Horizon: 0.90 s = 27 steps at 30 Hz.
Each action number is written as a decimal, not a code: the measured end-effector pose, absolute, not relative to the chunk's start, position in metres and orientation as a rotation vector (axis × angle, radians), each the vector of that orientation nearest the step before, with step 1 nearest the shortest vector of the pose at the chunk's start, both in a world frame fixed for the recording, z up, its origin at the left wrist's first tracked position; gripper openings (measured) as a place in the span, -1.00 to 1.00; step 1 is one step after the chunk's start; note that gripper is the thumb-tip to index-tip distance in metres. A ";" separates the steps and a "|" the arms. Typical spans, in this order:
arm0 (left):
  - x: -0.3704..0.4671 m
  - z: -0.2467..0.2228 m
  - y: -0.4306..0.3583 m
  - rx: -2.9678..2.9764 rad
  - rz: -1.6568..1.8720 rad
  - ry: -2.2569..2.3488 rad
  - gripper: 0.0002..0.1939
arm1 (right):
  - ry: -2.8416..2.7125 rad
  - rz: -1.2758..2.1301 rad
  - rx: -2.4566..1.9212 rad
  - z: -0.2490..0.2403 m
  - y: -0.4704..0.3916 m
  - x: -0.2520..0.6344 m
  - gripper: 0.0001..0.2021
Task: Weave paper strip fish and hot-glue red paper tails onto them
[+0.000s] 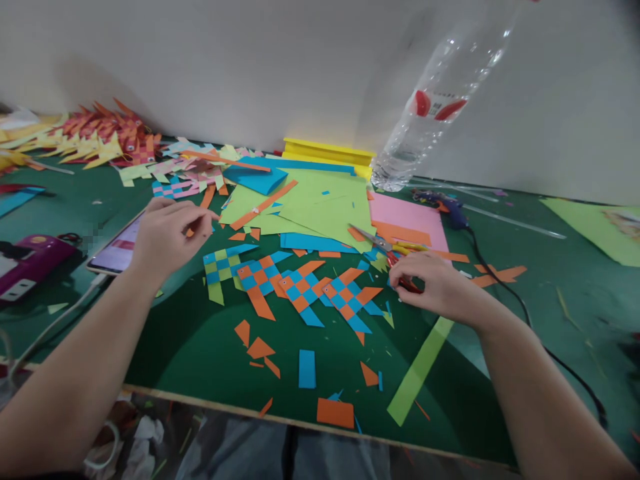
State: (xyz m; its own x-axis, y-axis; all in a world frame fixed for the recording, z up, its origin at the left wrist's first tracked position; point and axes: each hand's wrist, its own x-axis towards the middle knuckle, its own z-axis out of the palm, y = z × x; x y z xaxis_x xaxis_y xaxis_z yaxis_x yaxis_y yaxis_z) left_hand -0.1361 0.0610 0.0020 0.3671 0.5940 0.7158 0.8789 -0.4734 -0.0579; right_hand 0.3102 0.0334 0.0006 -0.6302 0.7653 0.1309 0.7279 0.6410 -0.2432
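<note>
**Picking up the scissors beside the woven paper fish**

Along the table's (pixel 200 360) near edge lie loose offcuts: orange scraps (pixel 335 412), a blue slip (pixel 307 368) and a long green strip (pixel 419 371) slanting toward the right. Keep your forearms above these so nothing gets dragged.

Your right hand (pixel 440 287) rests palm down toward the middle of the table, fingers curled over the red handles of the scissors (pixel 385 245); whether the fingers have actually closed around the handles I cannot tell. The blades point away from you, over the pink sheet (pixel 410 220). Get thumb and fingers properly through the loops before lifting, and lift straight up so the tips do not snag the sheets.

Just left of that hand, the row of woven fish (pixel 300 287) lies flat in blue, orange and green. Your left hand (pixel 167 233) hovers further left, near the tablet (pixel 117 250), thumb and forefinger lightly pinched, apparently on an orange scrap.

Further back sit the green sheets (pixel 320 207), a glue gun (pixel 450 208) with its cord trailing right, and a tilted plastic bottle (pixel 440 100) by the far edge.
</note>
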 end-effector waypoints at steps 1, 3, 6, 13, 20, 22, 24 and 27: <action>-0.137 0.002 0.061 -2.212 -0.861 -1.289 -0.79 | -2.646 0.248 -1.209 0.001 0.034 0.311 -0.91; -0.139 0.002 0.062 -2.242 -0.810 -1.310 -0.78 | -2.656 0.246 -1.183 0.001 0.034 0.312 -0.87; -0.141 0.003 0.063 -2.273 -0.749 -1.344 -0.76 | -2.673 0.238 -1.180 0.002 0.033 0.313 -0.82; -0.138 0.002 0.063 -2.292 -0.701 -1.393 -0.71 | -2.538 0.084 -1.162 0.013 0.029 0.309 -0.72; -0.139 -0.003 0.065 -2.377 -0.585 -1.401 -0.69 | -2.418 -0.227 -1.242 0.000 0.035 0.307 -0.79; -0.138 -0.005 0.065 -2.406 -0.554 -1.401 -0.70 | -2.408 -0.237 -1.219 -0.003 0.035 0.306 -0.81; -0.137 -0.006 0.065 -2.435 -0.535 -1.397 -0.71 | -2.426 -0.192 -1.191 -0.002 0.034 0.304 -0.84; -0.135 -0.007 0.066 -2.469 -0.529 -1.387 -0.74 | -2.426 -0.112 -1.137 0.004 0.030 0.299 -0.89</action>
